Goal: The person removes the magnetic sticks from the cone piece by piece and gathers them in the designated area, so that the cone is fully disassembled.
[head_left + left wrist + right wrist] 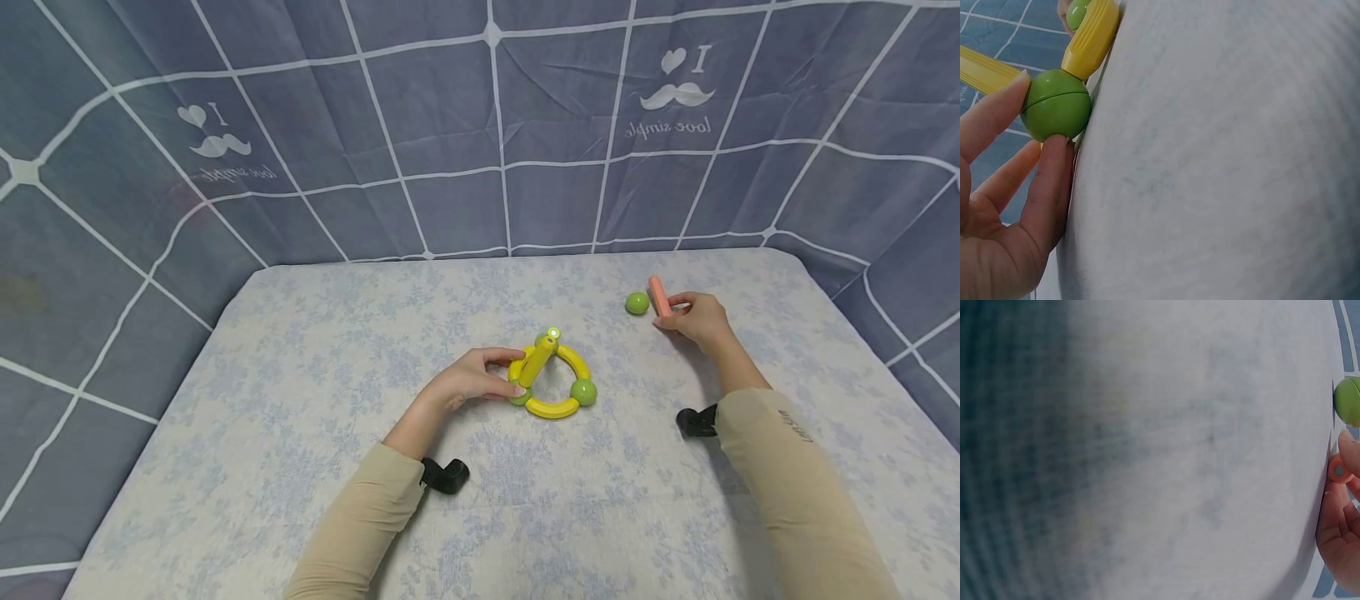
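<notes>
left hand (476, 377) pinches a green joint ball (1057, 106) on the yellow ring (551, 409), mid tabletop (540, 508); yellow stick (537, 362) rises from it. right hand (702, 318) pinches the pink stick (657, 292) towards far right corner, loose green ball (637, 303) just beside. fingers partly hide pink stick; right wrist view crops hand.

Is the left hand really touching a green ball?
Touching: the left wrist view shows the left hand pinching the green ball, fingertips against it.
</notes>
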`<state>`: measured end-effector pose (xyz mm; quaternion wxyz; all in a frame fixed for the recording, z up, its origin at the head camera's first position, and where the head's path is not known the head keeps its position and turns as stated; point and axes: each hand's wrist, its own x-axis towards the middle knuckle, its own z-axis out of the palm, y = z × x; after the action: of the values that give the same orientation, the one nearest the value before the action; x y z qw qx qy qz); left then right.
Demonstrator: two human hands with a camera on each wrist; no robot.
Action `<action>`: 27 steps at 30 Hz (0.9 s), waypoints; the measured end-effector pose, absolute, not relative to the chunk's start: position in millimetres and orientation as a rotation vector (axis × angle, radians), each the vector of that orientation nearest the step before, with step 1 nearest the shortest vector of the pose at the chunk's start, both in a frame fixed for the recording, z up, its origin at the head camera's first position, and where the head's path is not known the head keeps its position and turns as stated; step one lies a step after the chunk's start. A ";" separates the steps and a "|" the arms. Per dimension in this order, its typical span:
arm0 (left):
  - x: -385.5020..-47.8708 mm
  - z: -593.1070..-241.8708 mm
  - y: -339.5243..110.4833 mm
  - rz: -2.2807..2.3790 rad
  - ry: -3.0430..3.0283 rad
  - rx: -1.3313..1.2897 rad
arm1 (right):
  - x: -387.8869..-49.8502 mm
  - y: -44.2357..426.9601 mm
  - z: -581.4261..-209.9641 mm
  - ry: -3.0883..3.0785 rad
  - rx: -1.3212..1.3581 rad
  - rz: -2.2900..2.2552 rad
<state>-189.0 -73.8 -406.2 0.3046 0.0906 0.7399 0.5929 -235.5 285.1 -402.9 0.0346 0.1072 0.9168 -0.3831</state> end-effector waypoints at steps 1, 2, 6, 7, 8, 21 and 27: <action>-189.2 -406.4 -73.6 1.571 1.959 0.240 | -235.4 284.9 -402.9 2.820 0.332 -1.171; -189.3 -406.6 -73.4 1.572 1.958 0.241 | -235.4 284.8 -402.9 2.822 0.332 -1.162; -189.8 -407.7 -73.7 1.568 1.960 0.243 | -234.8 284.5 -402.5 2.821 0.322 -1.158; -189.6 -407.8 -73.7 1.568 1.962 0.243 | -234.8 284.4 -402.6 2.824 0.318 -1.155; -189.6 -408.0 -73.7 1.569 1.961 0.244 | -234.8 284.5 -402.6 2.823 0.315 -1.157; -188.2 -407.4 -73.1 1.572 1.974 0.226 | -226.2 289.8 -398.7 2.740 0.329 -1.237; -188.1 -407.1 -73.2 1.568 1.972 0.224 | -212.8 290.3 -391.1 2.798 0.248 -1.273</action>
<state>-188.1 -73.2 -407.1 0.3015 0.0844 0.7434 0.5911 -212.8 290.3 -391.1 0.0289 0.0805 0.9069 -0.4126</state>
